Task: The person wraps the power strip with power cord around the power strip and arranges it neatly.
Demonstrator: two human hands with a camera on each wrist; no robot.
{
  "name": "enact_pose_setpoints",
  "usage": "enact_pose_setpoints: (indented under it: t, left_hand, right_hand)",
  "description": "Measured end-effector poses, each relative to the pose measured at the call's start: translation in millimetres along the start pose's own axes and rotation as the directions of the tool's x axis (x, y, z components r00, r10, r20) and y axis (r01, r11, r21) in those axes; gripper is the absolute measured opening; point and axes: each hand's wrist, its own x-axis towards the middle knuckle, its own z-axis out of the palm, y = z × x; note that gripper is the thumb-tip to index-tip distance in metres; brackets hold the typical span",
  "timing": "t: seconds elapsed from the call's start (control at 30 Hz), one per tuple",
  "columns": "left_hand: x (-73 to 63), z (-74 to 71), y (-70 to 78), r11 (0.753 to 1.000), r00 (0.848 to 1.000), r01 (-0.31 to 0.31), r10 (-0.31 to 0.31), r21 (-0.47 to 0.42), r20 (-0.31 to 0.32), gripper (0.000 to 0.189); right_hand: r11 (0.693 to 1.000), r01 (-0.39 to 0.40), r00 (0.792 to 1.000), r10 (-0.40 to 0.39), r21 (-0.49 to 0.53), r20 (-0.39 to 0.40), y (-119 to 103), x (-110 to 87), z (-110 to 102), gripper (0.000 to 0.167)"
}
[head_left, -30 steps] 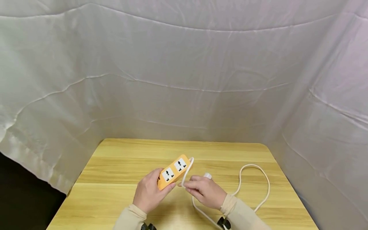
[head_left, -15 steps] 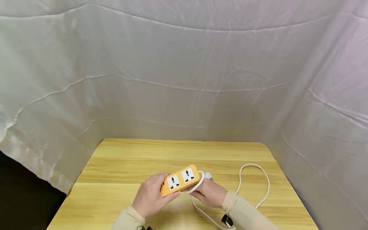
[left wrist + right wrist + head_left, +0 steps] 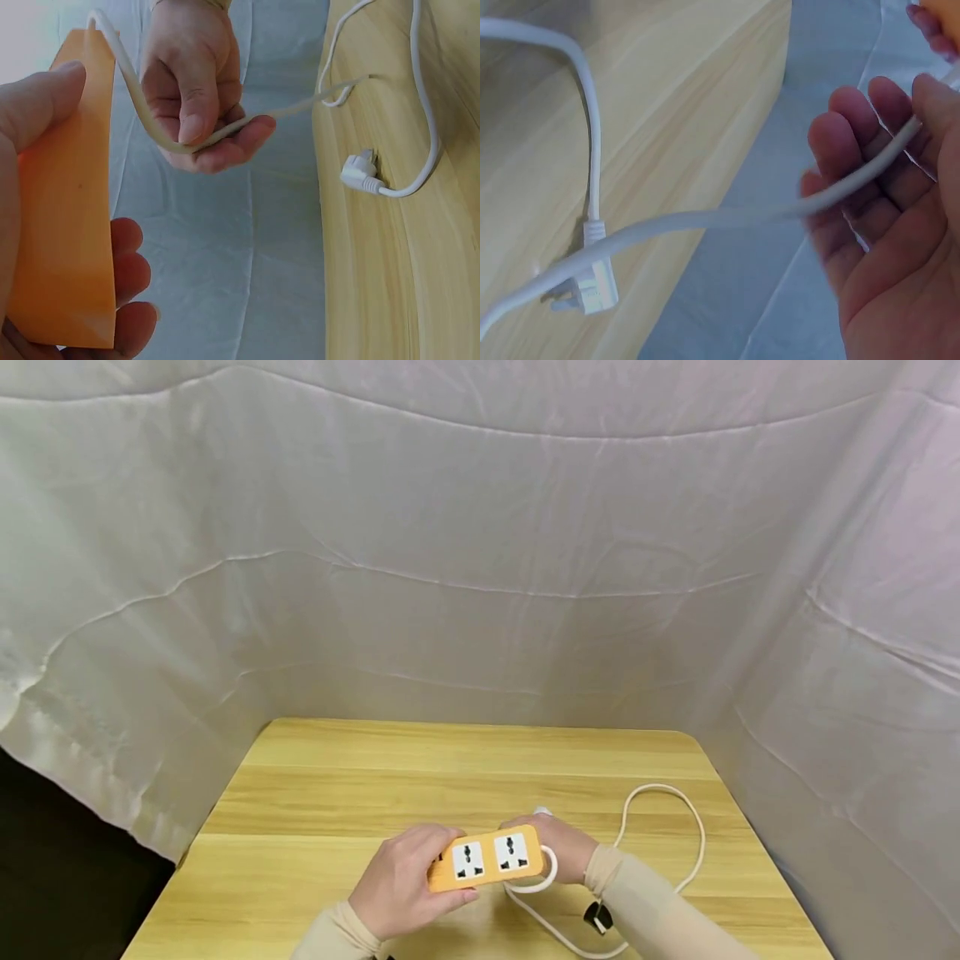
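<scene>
Power strip (image 3: 489, 860) has swung round since half a second ago: tilt nearly gone, now almost level side to side, a bit further right and closer to me. My left hand (image 3: 408, 877) came along with it. Strip is held up above the table (image 3: 337, 793), roughly midway between left and right edges, well back from the far edge. Left hand is clamped on its left end, thumb along the near side, fingertips wrapped past the opposite edge; two white sockets (image 3: 512, 852) face up at me, plain orange back shows in the left wrist view. Right hand (image 3: 558, 839) is partly behind the strip's cord end, thumb and fingers closed on the white cable (image 3: 705, 218), which bends in a tight curve out of that end. Plug (image 3: 364, 174) lies on the table, just beyond my right hand. Rest of the cable loops out toward the table's right edge. Grey curtain (image 3: 480, 527) beyond the far edge and along both sides.
</scene>
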Motion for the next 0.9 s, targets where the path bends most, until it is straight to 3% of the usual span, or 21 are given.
enact_pose_setpoints:
  t: [0.1,0.3,0.5,0.73,0.9]
  left_hand:
    - [0.4,0.6,0.9,1.0,1.0,-0.016,0.016,-0.001,0.02,0.053]
    - [-0.1,3.3,1.5,0.999,0.998,-0.039,0.039,0.0,0.047,0.052]
    - [-0.3,8.3,-0.4,0.997,0.994,-0.044,0.037,0.066,0.099,0.054]
    - [-4.8,15.7,-2.7,0.995,0.986,-0.021,0.004,0.098,0.167,0.054]
    - [-7.5,20.6,-2.1,0.993,0.97,-0.013,-0.016,0.119,0.241,0.054]
  right_hand:
    - [0.999,0.034,0.999,-0.034,-0.007,0.025,5.9,4.0,-1.3,0.018]
    - [0.999,-0.036,0.996,0.034,0.02,0.086,13.2,4.6,-2.2,0.014]
    - [0.997,-0.045,0.993,0.051,-0.06,0.11,23.2,5.0,-7.2,0.011]
    - [0.991,-0.09,0.983,0.104,-0.096,0.15,27.9,5.7,-11.9,0.021]
    - [0.987,-0.108,0.978,0.126,-0.116,0.169,29.1,5.5,-12.9,0.034]
